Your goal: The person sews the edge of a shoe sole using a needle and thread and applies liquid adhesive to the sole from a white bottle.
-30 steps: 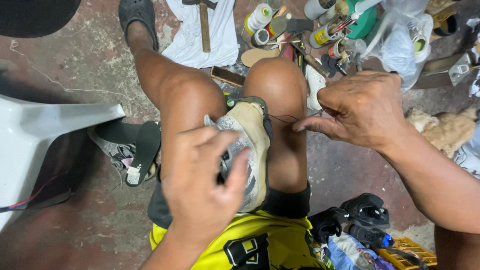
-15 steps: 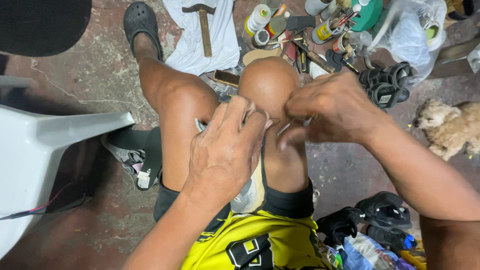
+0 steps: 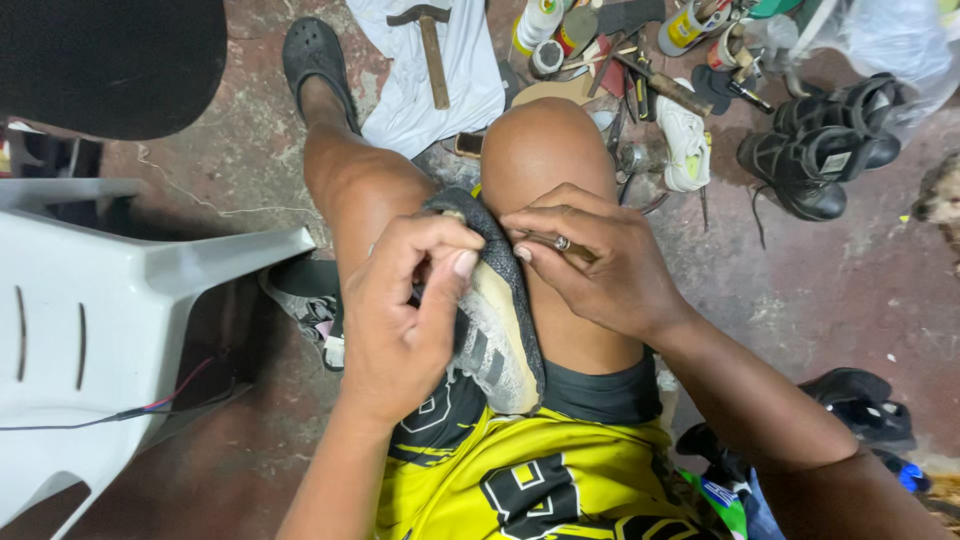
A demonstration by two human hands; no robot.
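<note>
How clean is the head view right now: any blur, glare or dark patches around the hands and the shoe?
Head view: the left hand, right hand and the shoe held between the knees are sharp and evenly lit, with no glare; the hammer on the white cloth is crisp too; the dark round shape at top left shows no detail; the white plastic chair is bright but not washed out.

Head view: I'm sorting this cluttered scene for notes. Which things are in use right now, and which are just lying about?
In use:
left hand gripping the grey shoe
right hand pinching a thin tool at the shoe's edge

Lying about:
hammer on white cloth
black boots
white plastic chair
bottles and cans
</note>
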